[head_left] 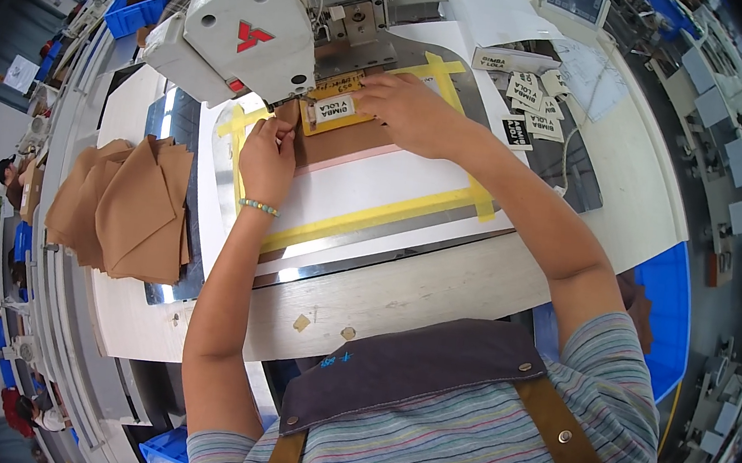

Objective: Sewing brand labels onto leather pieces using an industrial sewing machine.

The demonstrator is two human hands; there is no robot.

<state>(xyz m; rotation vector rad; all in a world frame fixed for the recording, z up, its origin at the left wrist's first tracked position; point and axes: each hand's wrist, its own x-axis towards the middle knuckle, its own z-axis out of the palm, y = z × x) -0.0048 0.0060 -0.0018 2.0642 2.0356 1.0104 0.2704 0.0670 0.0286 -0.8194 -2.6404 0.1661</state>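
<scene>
A brown fabric piece [336, 150] lies on the white work sheet under the head of a white sewing machine [253, 21]. On top of it rests a yellow template [344, 122] framing a pale label [335, 108] with dark lettering. My right hand [416, 116] reaches over the template's right end, its fingers stretched out and touching it. At the fabric's left end, just below the needle area, my left hand [267, 163] has its fingers curled together. What sits between those fingertips is hidden. A beaded bracelet [259, 207] circles my left wrist.
Yellow tape [368, 216] borders the work sheet. Brown fabric pieces [130, 213] are stacked at the left. Loose labels [532, 103] and a small box [511, 61] lie at the right, near a cable [566, 158]. A blue bin [668, 311] stands beyond the table's right edge.
</scene>
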